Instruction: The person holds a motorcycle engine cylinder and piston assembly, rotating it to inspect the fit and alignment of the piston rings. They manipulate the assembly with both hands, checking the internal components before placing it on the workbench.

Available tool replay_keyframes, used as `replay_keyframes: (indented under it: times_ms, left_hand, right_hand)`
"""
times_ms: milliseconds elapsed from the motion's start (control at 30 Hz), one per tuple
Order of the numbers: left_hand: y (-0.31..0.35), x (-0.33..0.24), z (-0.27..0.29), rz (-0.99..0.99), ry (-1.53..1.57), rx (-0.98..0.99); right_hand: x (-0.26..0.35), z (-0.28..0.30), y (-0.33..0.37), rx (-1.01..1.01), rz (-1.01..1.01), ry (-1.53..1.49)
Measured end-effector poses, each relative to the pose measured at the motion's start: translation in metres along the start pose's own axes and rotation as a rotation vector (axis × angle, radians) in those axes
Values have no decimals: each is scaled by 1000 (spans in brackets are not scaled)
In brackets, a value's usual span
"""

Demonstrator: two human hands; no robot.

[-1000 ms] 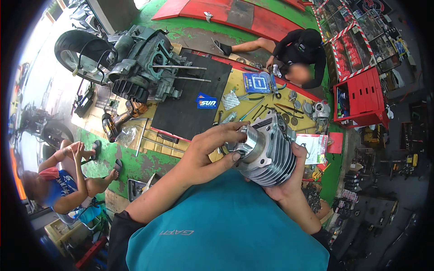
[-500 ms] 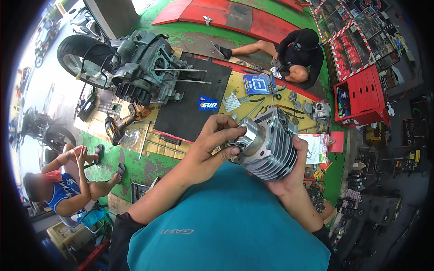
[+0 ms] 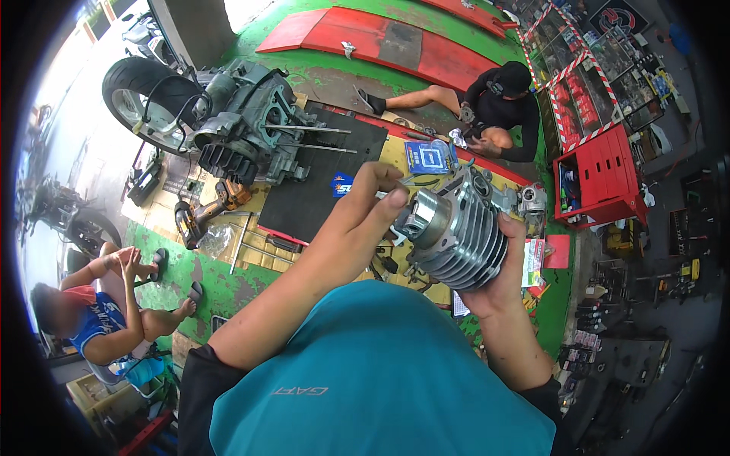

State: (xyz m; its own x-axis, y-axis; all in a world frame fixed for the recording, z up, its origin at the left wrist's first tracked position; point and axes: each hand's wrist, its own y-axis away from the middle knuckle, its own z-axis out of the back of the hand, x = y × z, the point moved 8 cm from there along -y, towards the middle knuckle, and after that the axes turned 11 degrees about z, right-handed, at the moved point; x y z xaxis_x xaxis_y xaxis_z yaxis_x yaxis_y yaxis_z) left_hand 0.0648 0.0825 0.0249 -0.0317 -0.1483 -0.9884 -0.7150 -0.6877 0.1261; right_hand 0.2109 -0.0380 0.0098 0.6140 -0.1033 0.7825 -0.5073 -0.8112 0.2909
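Observation:
My right hand supports a finned metal engine cylinder from its right and underside, thumb along the fins. A shiny piston protrudes from the cylinder's left end, its pin hole facing left. My left hand is raised just left of the piston, seemingly clear of it. Its fingers are curled, with the thumb tip close to the fingertips in a pinch; anything between them is too small to make out.
An engine with a wheel stands at the left on a black mat. A cordless drill lies nearby. A blue packet is beyond the cylinder. One person sits far right, another at left. A red cabinet stands right.
My left hand has come off the piston and risen slightly, its fingers curling in. The right hand still holds the cylinder, shifted slightly right.

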Motion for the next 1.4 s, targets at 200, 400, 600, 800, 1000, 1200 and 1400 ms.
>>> replay_keyframes:
  times_ms: [200, 400, 600, 800, 1000, 1200, 1400]
  left_hand:
    - [-19, 6, -14, 400, -333, 76]
    - [-34, 47, -11, 314, -348, 34]
    - [-38, 66, -17, 213, -353, 28]
    - [-36, 69, -11, 240, -328, -49]
    - [-41, 87, -5, 320, -209, -123]
    - [-42, 96, -2, 338, -154, -171]
    - [-40, 82, -2, 297, -222, -187]
  right_hand:
    - [-6, 1, -8, -16, 2, 47]
    - [-26, 12, -21, -45, -73, 59]
    - [-38, 17, -34, -68, -43, 107]
    - [-42, 9, -37, -33, -20, 116]
    - [-47, 11, -39, -29, 5, 93]
    - [-46, 0, -38, -3, 36, 67]
    - [-45, -3, -41, 2, 36, 71]
